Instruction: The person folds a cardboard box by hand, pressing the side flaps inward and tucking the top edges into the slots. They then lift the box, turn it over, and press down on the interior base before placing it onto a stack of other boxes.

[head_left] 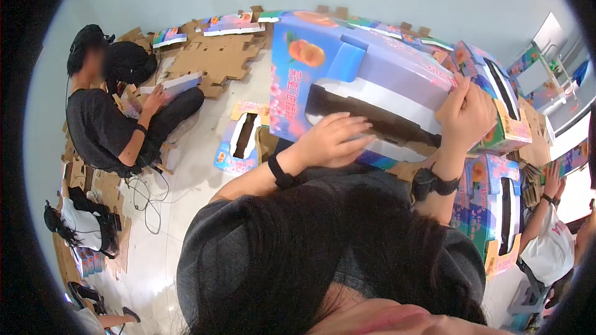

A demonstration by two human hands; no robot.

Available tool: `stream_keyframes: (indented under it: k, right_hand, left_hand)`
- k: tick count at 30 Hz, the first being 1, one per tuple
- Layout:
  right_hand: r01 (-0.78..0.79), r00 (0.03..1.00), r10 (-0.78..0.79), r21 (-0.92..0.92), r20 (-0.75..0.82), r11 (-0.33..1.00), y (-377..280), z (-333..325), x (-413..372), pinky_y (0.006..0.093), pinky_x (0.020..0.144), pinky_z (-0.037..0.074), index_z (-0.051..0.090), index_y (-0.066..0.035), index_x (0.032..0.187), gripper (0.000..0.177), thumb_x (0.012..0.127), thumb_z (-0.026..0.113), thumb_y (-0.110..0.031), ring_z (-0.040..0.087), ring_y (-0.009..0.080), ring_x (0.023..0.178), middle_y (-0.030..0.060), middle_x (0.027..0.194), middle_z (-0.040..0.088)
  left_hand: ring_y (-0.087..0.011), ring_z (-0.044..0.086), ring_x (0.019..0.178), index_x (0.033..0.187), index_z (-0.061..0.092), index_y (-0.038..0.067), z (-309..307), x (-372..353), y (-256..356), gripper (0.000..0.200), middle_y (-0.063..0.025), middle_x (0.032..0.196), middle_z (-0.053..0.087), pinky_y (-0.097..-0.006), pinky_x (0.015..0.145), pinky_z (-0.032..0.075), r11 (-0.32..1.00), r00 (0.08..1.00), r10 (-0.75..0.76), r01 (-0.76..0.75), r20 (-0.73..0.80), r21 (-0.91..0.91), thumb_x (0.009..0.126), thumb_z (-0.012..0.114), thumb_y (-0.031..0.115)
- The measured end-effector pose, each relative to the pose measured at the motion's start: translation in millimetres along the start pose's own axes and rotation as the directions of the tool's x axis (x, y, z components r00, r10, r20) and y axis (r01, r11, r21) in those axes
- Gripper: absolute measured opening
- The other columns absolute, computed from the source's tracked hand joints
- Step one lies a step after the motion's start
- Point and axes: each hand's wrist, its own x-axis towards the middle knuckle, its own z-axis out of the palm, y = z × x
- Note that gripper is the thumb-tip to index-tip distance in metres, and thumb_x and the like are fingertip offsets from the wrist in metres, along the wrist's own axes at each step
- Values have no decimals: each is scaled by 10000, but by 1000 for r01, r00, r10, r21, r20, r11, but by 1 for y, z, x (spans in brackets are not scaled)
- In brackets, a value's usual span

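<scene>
A large printed cardboard peach box (372,56) lies across my front, blue and purple with peach pictures. Its long cut-out window shows a brown inside. My left hand (338,141) rests on the lower edge of that window, fingers stretched out and slightly apart. At the box's right end, my right hand (467,115) is closed on the edge, thumb pressed near the corner. What lies under its fingers is partly hidden. A blue flap (349,61) is folded over the window's upper left.
Similar boxes (506,205) stand at my right. Another box (241,139) sits on the floor at left. Flat brown cardboard (211,59) lies by the wall. A seated co-worker (105,124) holds a box piece; other people are at lower left and far right. A cable (148,195) loops on the floor.
</scene>
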Motion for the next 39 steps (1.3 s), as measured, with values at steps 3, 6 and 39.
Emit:
stream_keyframes:
  k: [3, 6, 39]
  right_hand:
    - [-17, 1000, 17, -7, -13, 1000, 9, -6, -7, 337, 704, 462, 774, -79, 872, 186, 926, 612, -154, 659, 229, 756, 57, 810, 728]
    - [31, 998, -27, 74, -63, 997, 12, -12, -12, 332, 738, 466, 782, -71, 921, 183, 922, 616, -149, 678, 234, 806, 62, 863, 742]
    - [142, 989, -131, 195, -69, 970, -14, -32, -21, 351, 916, 407, 805, -127, 895, 130, 871, 677, -142, 651, 223, 981, 2, 911, 750]
  left_hand:
    - [-283, 603, 1230, 1234, 616, 186, -8, 8, -10, 498, -83, 1312, 627, -452, 1047, 412, 998, 988, 39, -45, -151, -37, 770, 787, 245]
    - [-288, 574, 1265, 1221, 627, 200, -28, 28, -9, 467, -70, 1340, 605, -465, 1089, 351, 995, 968, 49, -25, -248, 100, 781, 772, 251]
    - [-325, 651, 1142, 1159, 700, 36, -141, 86, -8, 760, -142, 1228, 693, -443, 1052, 446, 805, 870, -492, 448, 18, 389, 661, 816, 598]
